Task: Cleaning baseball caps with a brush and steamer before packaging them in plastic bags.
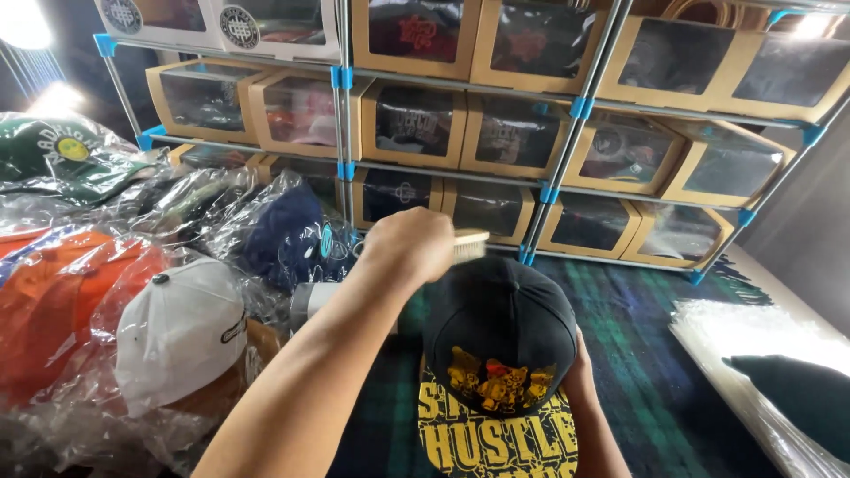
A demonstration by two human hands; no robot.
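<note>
- The left hand [409,246] is closing in a fist around a wooden-backed brush [469,243], holding it just above the back of a black cap [500,332]; only the brush's pale end and bristles are showing past the fingers, the handle being hidden inside the grip.
- The right hand [577,372] is supporting the black cap from its far side; most of that hand is sitting behind the cap, so only an edge and the wrist are showing, and how the fingers are gripping cannot be made out.
- The cap is sitting low in the middle of the view, its yellow-printed brim being cut off by the bottom edge.
- A white cap [181,329] and an orange cap [62,301] are lying in clear plastic bags to the left, glare blurring their outlines.
- Windowed cardboard boxes [414,122] are filling a metal rack [558,159] behind, their contents too dark to identify.
</note>
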